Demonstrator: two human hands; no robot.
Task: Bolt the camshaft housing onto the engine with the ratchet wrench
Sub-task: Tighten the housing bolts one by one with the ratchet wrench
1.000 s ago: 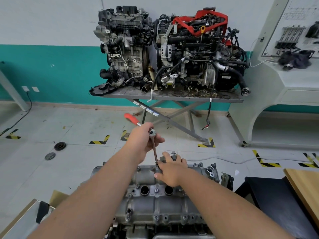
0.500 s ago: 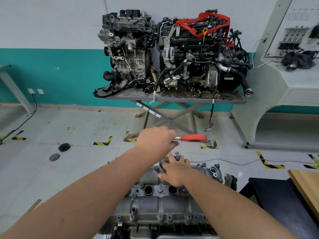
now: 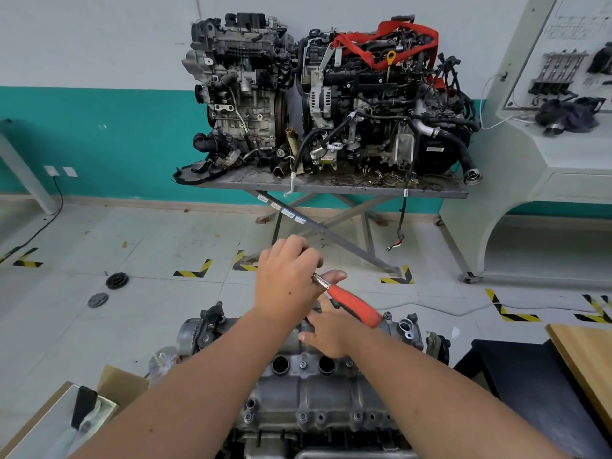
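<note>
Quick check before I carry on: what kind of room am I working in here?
Likely an automotive training workshop: two engines displayed on a metal stand, a wall panel of mounted parts, and yellow-black floor markings.

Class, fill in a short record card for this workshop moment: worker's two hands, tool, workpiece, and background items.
left hand: grips the head end of the ratchet wrench
right hand: rests on the camshaft housing, fingers hidden under the left hand
ratchet wrench: red handle points right and toward the worker
camshaft housing: grey casting atop the engine, two round bores showing
background: two engines on a metal table; two round parts on the floor
</note>
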